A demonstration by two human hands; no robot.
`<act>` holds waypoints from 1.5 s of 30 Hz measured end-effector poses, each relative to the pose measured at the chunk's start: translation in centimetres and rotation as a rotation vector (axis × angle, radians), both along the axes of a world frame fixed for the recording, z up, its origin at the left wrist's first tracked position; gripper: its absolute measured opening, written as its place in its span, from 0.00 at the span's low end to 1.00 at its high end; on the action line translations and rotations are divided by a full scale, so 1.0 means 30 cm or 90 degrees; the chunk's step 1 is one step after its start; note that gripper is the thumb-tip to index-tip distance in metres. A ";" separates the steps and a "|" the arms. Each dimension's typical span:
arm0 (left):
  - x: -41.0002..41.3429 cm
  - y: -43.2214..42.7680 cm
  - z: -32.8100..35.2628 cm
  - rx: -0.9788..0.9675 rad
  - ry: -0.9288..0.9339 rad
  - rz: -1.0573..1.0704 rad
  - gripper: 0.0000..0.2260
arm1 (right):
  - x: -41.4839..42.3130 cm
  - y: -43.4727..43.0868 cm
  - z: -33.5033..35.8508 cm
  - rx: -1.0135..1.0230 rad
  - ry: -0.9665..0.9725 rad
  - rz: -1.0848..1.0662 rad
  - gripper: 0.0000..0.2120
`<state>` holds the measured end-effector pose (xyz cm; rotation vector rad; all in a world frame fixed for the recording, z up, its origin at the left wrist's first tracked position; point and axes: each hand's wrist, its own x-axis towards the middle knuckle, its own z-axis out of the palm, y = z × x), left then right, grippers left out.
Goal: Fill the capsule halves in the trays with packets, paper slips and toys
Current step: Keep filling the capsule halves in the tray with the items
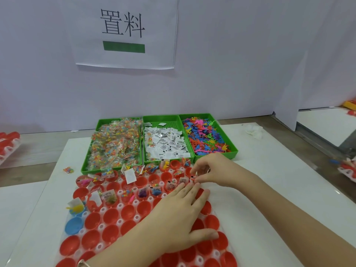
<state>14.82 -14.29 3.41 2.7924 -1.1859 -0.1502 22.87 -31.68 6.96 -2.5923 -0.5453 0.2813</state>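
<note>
A clear tray [119,221] of red capsule halves, with a few blue ones [73,225] at its left, lies in front of me. The far rows hold packets, paper slips and small toys; the near rows are bare. My left hand [179,214] lies flat on the tray's right part, fingers straight. My right hand [213,170] hovers over the far right capsules and pinches a small paper slip [192,177] at its fingertips. Behind stand three green bins: candy packets [115,143], paper slips [165,143], coloured toys [206,135].
One loose packet [68,169] lies on the white table left of the bins. A crumpled white tissue [254,130] sits at the back right. Red capsule trays stand at the left edge [7,143] and right edge [348,168]. A white wall with a paper sign [123,31] closes the back.
</note>
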 end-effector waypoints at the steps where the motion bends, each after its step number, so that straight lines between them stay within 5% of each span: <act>1: 0.000 0.001 0.003 -0.008 0.005 -0.005 0.39 | 0.001 -0.005 0.000 0.023 0.012 -0.010 0.10; 8: 0.072 0.110 0.129 -0.120 -0.052 0.013 0.31 | 0.017 -0.099 0.032 0.142 0.130 -0.023 0.17; 14: 0.216 0.257 0.231 -0.207 -0.040 0.169 0.25 | 0.129 -0.205 0.010 0.283 -0.105 -0.259 0.07; 22: 0.457 0.316 0.150 -0.053 -0.004 0.374 0.18 | 0.263 -0.124 -0.081 -0.126 -0.053 -0.268 0.21; 27: 0.495 0.381 0.139 -0.123 -0.014 0.469 0.17 | 0.286 -0.102 -0.061 -0.140 -0.061 -0.273 0.07; 31: 0.512 0.431 0.162 -0.207 -0.084 0.500 0.15 | 0.291 -0.103 -0.055 -0.047 -0.083 -0.256 0.06; 34: 0.518 0.456 0.160 -0.061 0.013 0.467 0.14 | 0.286 -0.112 -0.077 0.134 -0.120 -0.304 0.03; 37: 0.505 0.447 0.145 0.110 0.124 0.435 0.20 | 0.273 -0.112 -0.097 0.223 -0.149 -0.352 0.11; 40: 0.501 0.419 0.144 0.125 -0.012 0.436 0.14 | 0.257 -0.105 -0.105 0.290 -0.202 -0.368 0.14; 45: 0.517 0.286 0.156 -0.069 -0.154 0.327 0.09 | 0.221 -0.079 -0.129 0.542 -0.255 -0.439 0.13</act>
